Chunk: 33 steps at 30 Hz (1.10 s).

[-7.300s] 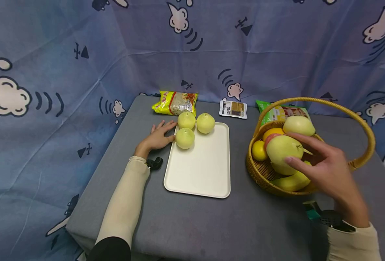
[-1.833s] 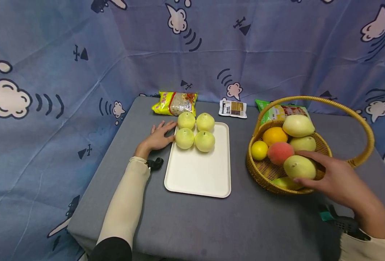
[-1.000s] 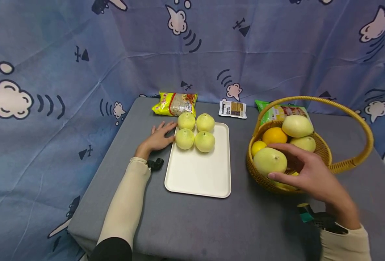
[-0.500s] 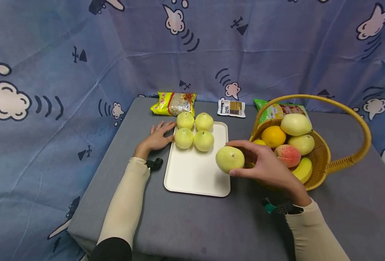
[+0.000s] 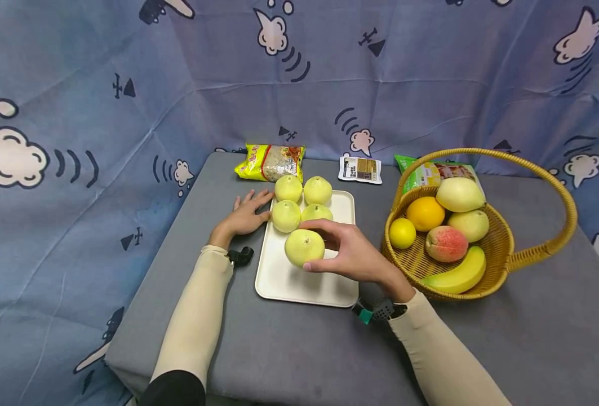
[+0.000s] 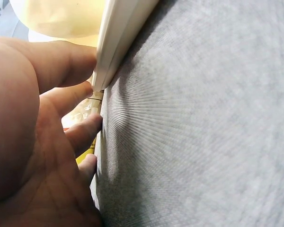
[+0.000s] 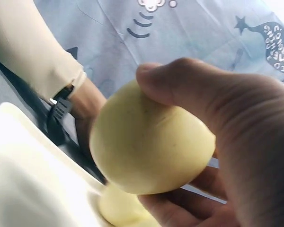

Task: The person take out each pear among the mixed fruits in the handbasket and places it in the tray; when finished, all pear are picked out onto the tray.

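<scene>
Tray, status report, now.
Right hand holds pale-green fruit over white tray. Left hand touches tray's left rim. Four more fruits crowd far end; near end unobstructed.

A gray cloth-covered table (image 5: 289, 349) is bordered on 2 sides by creased blue fabric (image 5: 213, 62) printed with white cloud shapes (image 5: 17, 158).

A round, pale yellow-green fruit (image 5: 304, 248) hangs above the white tray (image 5: 299, 286).

Behind the basket (image 5: 417, 260), right of the tray (image 5: 279, 282), apparently lies a packet (image 5: 431, 176).
</scene>
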Available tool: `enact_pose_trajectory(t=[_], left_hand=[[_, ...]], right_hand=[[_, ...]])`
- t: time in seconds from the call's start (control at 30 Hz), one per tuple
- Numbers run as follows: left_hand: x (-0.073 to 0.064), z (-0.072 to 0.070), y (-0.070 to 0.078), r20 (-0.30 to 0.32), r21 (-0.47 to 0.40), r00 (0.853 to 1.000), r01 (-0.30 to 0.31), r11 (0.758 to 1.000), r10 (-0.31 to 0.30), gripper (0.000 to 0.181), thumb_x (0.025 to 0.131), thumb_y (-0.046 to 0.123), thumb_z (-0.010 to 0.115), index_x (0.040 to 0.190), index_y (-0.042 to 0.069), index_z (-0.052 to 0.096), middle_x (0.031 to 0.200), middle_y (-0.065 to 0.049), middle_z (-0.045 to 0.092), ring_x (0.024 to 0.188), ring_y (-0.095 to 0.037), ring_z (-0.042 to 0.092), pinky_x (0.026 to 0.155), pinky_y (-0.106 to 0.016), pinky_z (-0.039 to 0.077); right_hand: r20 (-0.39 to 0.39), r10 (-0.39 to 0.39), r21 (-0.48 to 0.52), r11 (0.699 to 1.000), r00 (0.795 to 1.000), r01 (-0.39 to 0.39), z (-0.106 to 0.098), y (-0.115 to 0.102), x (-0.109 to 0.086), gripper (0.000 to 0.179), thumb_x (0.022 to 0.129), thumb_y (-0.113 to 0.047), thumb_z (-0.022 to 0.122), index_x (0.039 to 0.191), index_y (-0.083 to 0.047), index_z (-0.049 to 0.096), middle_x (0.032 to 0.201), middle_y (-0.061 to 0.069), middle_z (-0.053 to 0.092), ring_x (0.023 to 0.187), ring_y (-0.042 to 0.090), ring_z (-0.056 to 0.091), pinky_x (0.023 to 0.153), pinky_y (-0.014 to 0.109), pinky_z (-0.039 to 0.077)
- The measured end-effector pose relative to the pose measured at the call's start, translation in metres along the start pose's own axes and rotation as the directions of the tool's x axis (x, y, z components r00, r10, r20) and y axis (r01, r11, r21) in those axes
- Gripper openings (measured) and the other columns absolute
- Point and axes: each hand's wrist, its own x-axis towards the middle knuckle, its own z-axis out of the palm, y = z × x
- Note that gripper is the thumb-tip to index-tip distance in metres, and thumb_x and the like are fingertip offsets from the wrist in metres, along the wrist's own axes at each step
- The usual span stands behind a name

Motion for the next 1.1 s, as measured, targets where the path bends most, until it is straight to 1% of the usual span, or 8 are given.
enact_pose_trajectory(t=[0.17, 0.3, 0.43, 0.63, 0.77, 0.83, 0.97, 1.1], left_hand=[[-0.002, -0.001, 0.002, -0.006, 0.005, 1.0, -0.001, 1.0, 0.001, 0.066, 0.114, 0.028, 0.05, 0.175, 0.015, 0.029, 0.184, -0.014, 0.017, 0.172, -0.041, -0.005, 0.135, -0.065, -0.016], [-0.002, -0.002, 0.003, -0.006, 0.0, 1.0, 0.001, 1.0, -0.001, 0.066, 0.113, 0.027, 0.051, 0.175, 0.015, 0.03, 0.184, -0.014, 0.017, 0.172, -0.042, -0.004, 0.135, -0.065, -0.016], [-0.002, -0.002, 0.004, -0.005, 0.004, 1.0, -0.001, 1.0, 0.001, 0.066, 0.113, 0.027, 0.051, 0.175, 0.014, 0.031, 0.184, -0.014, 0.018, 0.172, -0.042, -0.004, 0.135, -0.065, -0.015], [-0.002, -0.001, 0.003, -0.011, 0.006, 1.0, -0.003, 1.0, 0.003, 0.065, 0.114, 0.027, 0.05, 0.175, 0.014, 0.031, 0.184, -0.014, 0.018, 0.172, -0.042, -0.004, 0.135, -0.065, -0.015], [-0.001, -0.001, 0.001, -0.013, 0.009, 1.0, 0.0, 1.0, 0.0, 0.065, 0.114, 0.026, 0.05, 0.175, 0.014, 0.03, 0.184, -0.014, 0.018, 0.172, -0.041, -0.004, 0.135, -0.065, -0.016], [-0.001, -0.001, 0.001, -0.012, 0.012, 1.0, 0.002, 1.0, -0.002, 0.065, 0.114, 0.026, 0.05, 0.175, 0.015, 0.03, 0.184, -0.014, 0.018, 0.172, -0.041, -0.004, 0.135, -0.064, -0.016], [-0.001, 0.0, 0.001, -0.01, 0.014, 1.0, 0.001, 1.0, -0.001, 0.066, 0.114, 0.026, 0.05, 0.175, 0.015, 0.029, 0.184, -0.014, 0.018, 0.172, -0.041, -0.004, 0.135, -0.064, -0.017], [0.0, 0.001, -0.001, -0.015, 0.003, 1.0, -0.01, 1.0, 0.01, 0.066, 0.113, 0.028, 0.05, 0.175, 0.016, 0.031, 0.184, -0.014, 0.018, 0.172, -0.041, -0.004, 0.135, -0.064, -0.017]], right_hand=[[-0.007, -0.001, 0.072, 0.997, 1.0, 0.001, 0.02, 0.01, 0.02, 0.073, 0.086, -0.014, 0.096, 0.15, -0.004, 0.064, 0.143, 0.009, 0.068, 0.127, 0.023, 0.071, 0.111, 0.033, 0.059], [-0.018, 0.006, 0.105, 0.995, 1.0, -0.004, 0.032, 0.018, 0.031, 0.074, 0.085, -0.011, 0.096, 0.15, 0.0, 0.063, 0.145, 0.011, 0.067, 0.127, 0.025, 0.07, 0.113, 0.035, 0.058], [-0.023, 0.024, 0.117, 0.993, 0.999, -0.022, 0.042, 0.029, 0.037, 0.073, 0.086, -0.008, 0.095, 0.15, 0.002, 0.062, 0.146, 0.013, 0.066, 0.127, 0.026, 0.07, 0.112, 0.035, 0.058], [-0.039, 0.051, 0.108, 0.993, 0.998, -0.047, 0.052, 0.047, 0.04, 0.073, 0.084, -0.005, 0.095, 0.149, 0.003, 0.063, 0.146, 0.014, 0.066, 0.125, 0.026, 0.071, 0.11, 0.033, 0.06], [-0.061, 0.045, 0.085, 0.996, 0.997, -0.04, 0.057, 0.055, 0.04, 0.073, 0.083, -0.005, 0.096, 0.149, 0.003, 0.063, 0.146, 0.015, 0.066, 0.126, 0.027, 0.07, 0.11, 0.034, 0.059], [-0.073, 0.035, 0.057, 0.998, 0.997, -0.031, 0.058, 0.058, 0.041, 0.073, 0.083, -0.006, 0.096, 0.148, 0.002, 0.064, 0.146, 0.015, 0.067, 0.126, 0.027, 0.07, 0.11, 0.035, 0.06], [-0.109, 0.015, -0.052, 0.998, 0.994, -0.021, 0.06, 0.057, 0.04, 0.07, 0.083, -0.016, 0.098, 0.146, -0.003, 0.068, 0.141, 0.011, 0.071, 0.121, 0.022, 0.072, 0.107, 0.037, 0.062], [-0.157, -0.006, -0.172, 0.985, 0.988, -0.021, 0.061, 0.053, 0.04, 0.071, 0.081, -0.025, 0.101, 0.143, -0.007, 0.071, 0.135, 0.01, 0.075, 0.112, 0.021, 0.075, 0.098, 0.036, 0.065]])
